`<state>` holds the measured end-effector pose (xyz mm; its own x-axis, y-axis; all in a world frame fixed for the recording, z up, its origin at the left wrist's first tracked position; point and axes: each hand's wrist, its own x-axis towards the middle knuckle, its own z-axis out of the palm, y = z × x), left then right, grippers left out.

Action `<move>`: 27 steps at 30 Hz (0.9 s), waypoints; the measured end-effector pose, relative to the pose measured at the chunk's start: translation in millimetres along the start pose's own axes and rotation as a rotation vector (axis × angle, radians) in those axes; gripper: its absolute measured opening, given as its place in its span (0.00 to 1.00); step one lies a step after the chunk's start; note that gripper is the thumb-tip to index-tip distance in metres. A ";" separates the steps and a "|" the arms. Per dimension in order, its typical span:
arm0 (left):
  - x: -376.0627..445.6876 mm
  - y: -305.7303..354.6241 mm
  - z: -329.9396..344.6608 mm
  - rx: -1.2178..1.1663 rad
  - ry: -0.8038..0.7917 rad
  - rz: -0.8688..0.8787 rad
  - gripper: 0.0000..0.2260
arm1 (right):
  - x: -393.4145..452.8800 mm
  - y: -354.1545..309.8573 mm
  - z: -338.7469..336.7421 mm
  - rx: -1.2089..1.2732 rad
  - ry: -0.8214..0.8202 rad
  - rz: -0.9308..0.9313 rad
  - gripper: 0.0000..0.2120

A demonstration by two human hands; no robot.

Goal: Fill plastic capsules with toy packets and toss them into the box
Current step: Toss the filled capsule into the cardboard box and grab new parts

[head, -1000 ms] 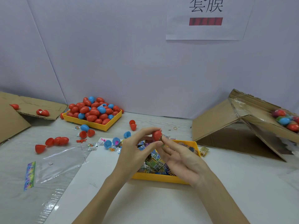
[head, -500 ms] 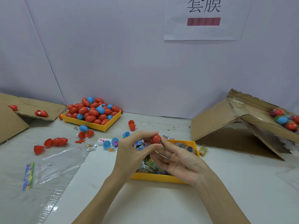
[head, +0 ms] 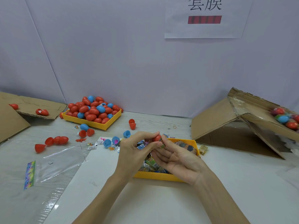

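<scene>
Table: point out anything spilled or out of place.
Red capsule halves and blue halves lie loose on the table, outside the yellow tray of capsules. Small packets are scattered beside them, and one gold packet sits outside the packet tray.

The left hand (head: 134,152) and right hand (head: 179,160) hid much of the packet tray (head: 161,176). The cardboard box (head: 252,113) ran off the right edge, its capsules (head: 284,117) blurred. The sign (head: 204,18) was cropped on top.
</scene>
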<state>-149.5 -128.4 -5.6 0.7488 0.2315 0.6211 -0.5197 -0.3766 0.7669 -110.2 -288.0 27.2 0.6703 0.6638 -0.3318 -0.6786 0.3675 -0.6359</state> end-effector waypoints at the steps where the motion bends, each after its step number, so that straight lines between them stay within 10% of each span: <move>1: -0.3 0.1 0.2 -0.003 -0.002 -0.002 0.15 | 0.0 0.0 0.1 0.008 0.005 0.000 0.11; 19: 3.8 11.7 0.5 -0.330 -0.065 -0.211 0.12 | 1.4 -2.1 -2.9 0.049 -0.146 -0.126 0.15; 27: 4.1 11.9 -4.2 -0.124 -0.139 -0.084 0.17 | 3.5 -0.2 -3.1 0.047 -0.116 -0.049 0.14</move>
<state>-154.3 -128.2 6.8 0.8366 0.1278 0.5327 -0.4937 -0.2456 0.8342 -106.8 -287.8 24.1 0.6657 0.7142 -0.2162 -0.6611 0.4300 -0.6148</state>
